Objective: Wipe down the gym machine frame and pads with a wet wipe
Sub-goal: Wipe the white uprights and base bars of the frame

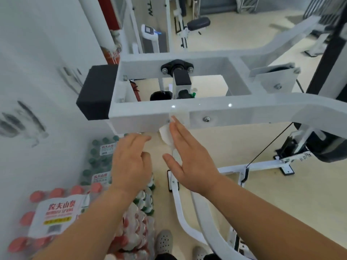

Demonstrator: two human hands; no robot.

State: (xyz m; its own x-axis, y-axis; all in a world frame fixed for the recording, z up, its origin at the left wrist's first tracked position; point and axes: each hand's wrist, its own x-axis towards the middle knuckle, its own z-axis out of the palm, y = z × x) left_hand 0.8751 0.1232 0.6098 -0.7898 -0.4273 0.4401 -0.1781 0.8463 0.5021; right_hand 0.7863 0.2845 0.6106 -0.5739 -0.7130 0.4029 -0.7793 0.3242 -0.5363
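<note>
My right grip (189, 162), fingers straight, presses the wet wipe (166, 135) flat against the front face of the white machine frame (244, 111). My left grip (129, 164), fingers loosely apart and holding nothing, hovers just beside it, above the bottled-water packs (56, 212).

To my left stands a white wall (37, 53) marked with grey brush strokes. The floor (225, 143) is pale beige. Wrapped packs of red-capped bottles (54, 209) and green-capped bottles (93, 158) lie beside the wall. Farther back, another white machine carries a black padded seat (198, 23).
</note>
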